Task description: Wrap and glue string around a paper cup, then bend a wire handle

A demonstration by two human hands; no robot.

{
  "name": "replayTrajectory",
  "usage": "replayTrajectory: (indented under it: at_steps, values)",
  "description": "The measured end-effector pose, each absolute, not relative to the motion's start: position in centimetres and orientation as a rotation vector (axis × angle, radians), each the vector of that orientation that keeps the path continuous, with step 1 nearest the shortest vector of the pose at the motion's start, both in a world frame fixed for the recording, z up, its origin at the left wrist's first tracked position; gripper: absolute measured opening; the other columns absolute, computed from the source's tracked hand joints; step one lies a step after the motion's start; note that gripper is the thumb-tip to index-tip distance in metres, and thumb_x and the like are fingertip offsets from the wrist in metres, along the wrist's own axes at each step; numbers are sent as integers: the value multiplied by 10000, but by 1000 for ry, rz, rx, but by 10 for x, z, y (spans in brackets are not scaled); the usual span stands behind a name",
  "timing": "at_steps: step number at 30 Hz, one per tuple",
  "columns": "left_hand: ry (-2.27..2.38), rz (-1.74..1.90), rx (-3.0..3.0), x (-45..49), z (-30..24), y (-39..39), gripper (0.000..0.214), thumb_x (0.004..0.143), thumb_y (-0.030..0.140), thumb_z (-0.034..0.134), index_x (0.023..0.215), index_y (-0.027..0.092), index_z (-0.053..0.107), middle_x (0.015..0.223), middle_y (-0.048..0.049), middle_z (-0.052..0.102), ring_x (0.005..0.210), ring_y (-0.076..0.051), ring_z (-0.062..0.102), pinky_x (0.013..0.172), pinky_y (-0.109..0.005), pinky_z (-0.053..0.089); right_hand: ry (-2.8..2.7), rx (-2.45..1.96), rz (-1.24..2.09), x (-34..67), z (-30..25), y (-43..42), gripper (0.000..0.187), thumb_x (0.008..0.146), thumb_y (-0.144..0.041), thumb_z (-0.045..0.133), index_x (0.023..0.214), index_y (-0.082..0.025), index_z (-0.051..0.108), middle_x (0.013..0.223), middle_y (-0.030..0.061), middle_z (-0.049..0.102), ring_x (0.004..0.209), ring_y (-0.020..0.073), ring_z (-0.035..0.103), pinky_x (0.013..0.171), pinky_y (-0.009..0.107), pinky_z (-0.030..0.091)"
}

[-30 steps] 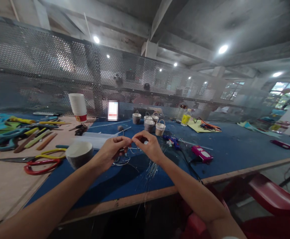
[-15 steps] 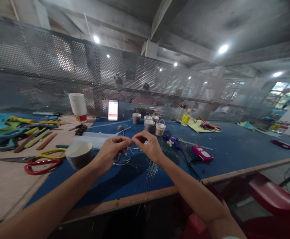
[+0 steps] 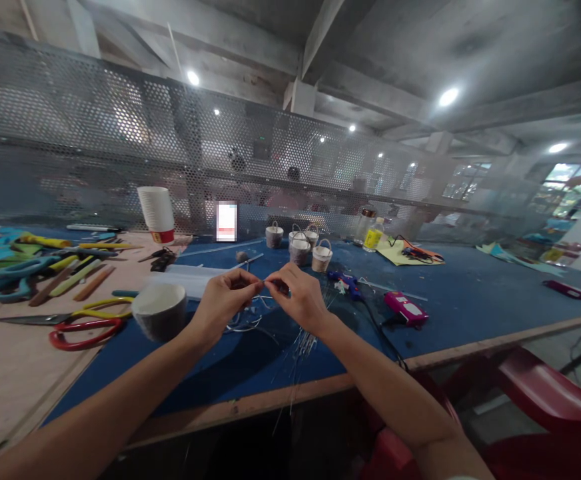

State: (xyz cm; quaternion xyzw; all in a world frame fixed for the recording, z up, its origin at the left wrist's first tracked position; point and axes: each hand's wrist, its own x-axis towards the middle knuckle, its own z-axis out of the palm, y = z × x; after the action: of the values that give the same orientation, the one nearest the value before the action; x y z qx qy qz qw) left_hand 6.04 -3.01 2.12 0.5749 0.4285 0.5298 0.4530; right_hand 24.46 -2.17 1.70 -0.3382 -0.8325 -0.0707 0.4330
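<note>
My left hand (image 3: pixel 223 301) and my right hand (image 3: pixel 301 297) meet above the blue table mat, each with thumb and fingers pinched together. Their fingertips almost touch; whatever they pinch is too thin or small to make out. Beneath the hands lie loose pale strands (image 3: pixel 244 327), and a bundle of thin wires (image 3: pixel 304 343) spreads toward the table's front edge. A grey cup with a pale inside (image 3: pixel 159 319) stands beside my left wrist. Beyond the hands are several small handled buckets (image 3: pixel 299 255), grey or beige outside.
Red-and-yellow-handled scissors (image 3: pixel 85 328), clay tools (image 3: pixel 93 283) and stacked paper cups (image 3: pixel 155 212) are at left. To the right lie a blue glue gun (image 3: pixel 349 285) with its cord and a magenta box (image 3: pixel 405 309). A perforated metal screen (image 3: pixel 270 153) runs behind. Red chairs (image 3: pixel 545 393) stand at right.
My right hand has turned slightly, its knuckles shifting a little right, while the fingertips stay close together. My left hand has barely moved. The things on the table are unchanged.
</note>
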Motion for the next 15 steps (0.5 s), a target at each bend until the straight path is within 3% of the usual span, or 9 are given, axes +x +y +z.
replayTrajectory:
  at_steps: [15]
  values:
    - [1060,1346,1476,61,18,-26,232,684,348,802,712,171,655,524,34,561,478,-100,467,469,-214,310,-2156,-789,-333,247,19,-24,209,1024,-295,478,977,-203,661,903,55,669,729,150,580,719,299,439]
